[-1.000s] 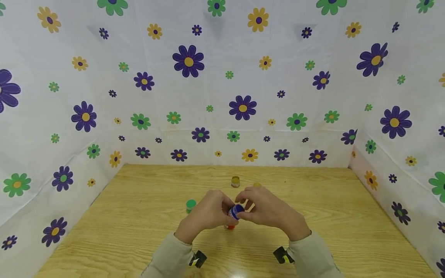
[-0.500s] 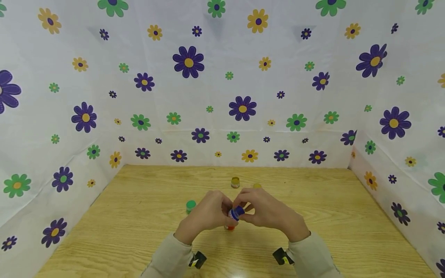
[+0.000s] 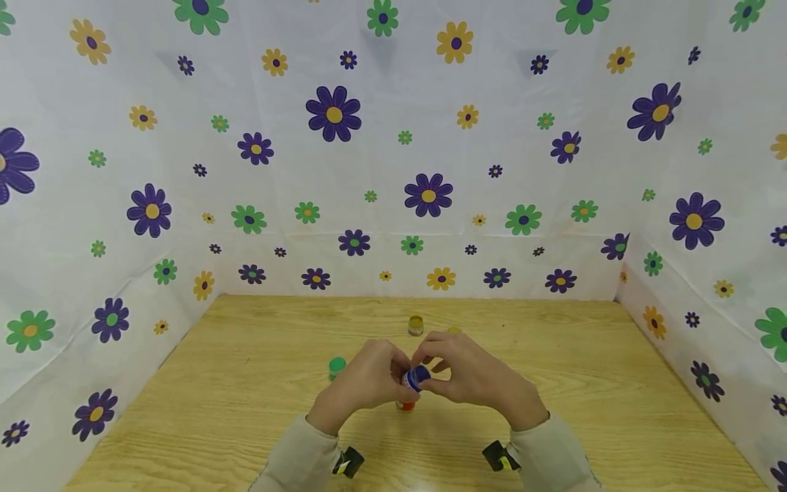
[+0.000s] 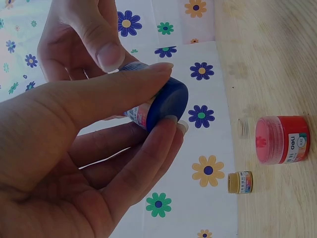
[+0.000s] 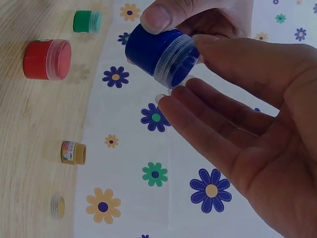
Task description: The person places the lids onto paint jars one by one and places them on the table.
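Observation:
A small blue paint jar (image 3: 415, 378) with a clear screw lid (image 5: 176, 62) is held tilted above the table. My left hand (image 3: 367, 374) grips its blue body between thumb and fingers, as the left wrist view shows. From the other side, my right hand (image 3: 476, 369) pinches the clear lid with thumb and fingertips. The lid sits on the jar. Just below the hands stands a red paint jar (image 4: 285, 140) with a clear lid, partly hidden in the head view.
On the wooden table (image 3: 258, 410), a green jar (image 3: 337, 367) stands to the left. Farther back is an ochre jar (image 5: 73, 152) without a lid, and a small clear lid with yellow on it (image 5: 58, 207) lies near it. Flower-patterned sheets (image 3: 393, 157) enclose the back and sides.
The right index finger, raised off the lid a second ago, has come down onto it. The lid end of the jar has shifted slightly. The left hand keeps its grip.

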Action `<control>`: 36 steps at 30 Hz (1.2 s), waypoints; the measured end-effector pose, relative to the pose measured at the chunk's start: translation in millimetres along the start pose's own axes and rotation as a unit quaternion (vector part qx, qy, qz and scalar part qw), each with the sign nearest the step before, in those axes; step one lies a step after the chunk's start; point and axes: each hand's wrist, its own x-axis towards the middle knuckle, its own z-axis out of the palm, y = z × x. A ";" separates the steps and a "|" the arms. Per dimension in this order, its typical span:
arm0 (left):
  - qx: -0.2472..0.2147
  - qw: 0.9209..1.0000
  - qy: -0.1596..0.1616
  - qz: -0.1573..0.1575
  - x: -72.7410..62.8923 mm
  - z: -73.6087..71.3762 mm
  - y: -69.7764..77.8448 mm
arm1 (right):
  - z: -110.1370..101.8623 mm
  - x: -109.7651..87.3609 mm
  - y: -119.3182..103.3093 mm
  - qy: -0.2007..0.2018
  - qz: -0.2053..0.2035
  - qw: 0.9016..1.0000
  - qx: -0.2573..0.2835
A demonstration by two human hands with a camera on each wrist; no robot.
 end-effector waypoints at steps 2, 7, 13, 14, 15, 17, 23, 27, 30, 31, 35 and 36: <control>-0.004 1.000 0.001 -0.002 -0.5 -0.3 -0.2 | 0.1 0.1 -0.1 0.000 -0.006 1.000 0.002; -0.011 1.000 0.002 0.001 -0.9 -0.8 -1.0 | 0.2 1.0 -0.6 -0.002 -0.013 1.000 0.004; -0.008 1.000 0.000 0.002 0.5 -1.8 -0.6 | 0.0 1.6 0.0 0.000 -0.021 1.000 0.007; -0.007 1.000 0.000 0.003 0.7 -2.0 -0.4 | 0.0 1.6 0.2 0.000 -0.024 1.000 0.007; -0.006 1.000 0.000 0.003 1.0 -2.2 -0.4 | -0.2 1.6 0.3 0.000 -0.026 1.000 0.008; -0.007 1.000 0.000 0.005 1.2 -2.4 -0.1 | -0.4 1.6 0.5 0.001 -0.029 1.000 0.008; -0.010 1.000 -0.002 0.003 1.0 -2.1 0.6 | -0.2 1.7 0.6 0.002 -0.027 1.000 0.006; -0.012 1.000 -0.005 -0.001 0.4 -1.4 1.0 | 0.6 1.1 1.0 0.000 -0.020 1.000 0.014; -0.012 1.000 -0.005 -0.001 0.2 -1.1 1.2 | 1.1 0.7 1.5 -0.001 -0.018 1.000 0.017; -0.012 1.000 -0.006 -0.001 0.2 -1.1 1.2 | 1.2 0.6 1.7 -0.001 -0.017 1.000 0.015; -0.010 1.000 -0.007 0.000 -0.6 -1.2 1.0 | 1.1 0.1 2.3 0.004 -0.018 1.000 0.003; -0.011 1.000 -0.007 0.000 -1.0 -1.3 1.1 | 1.0 -0.2 2.3 0.005 -0.019 1.000 0.001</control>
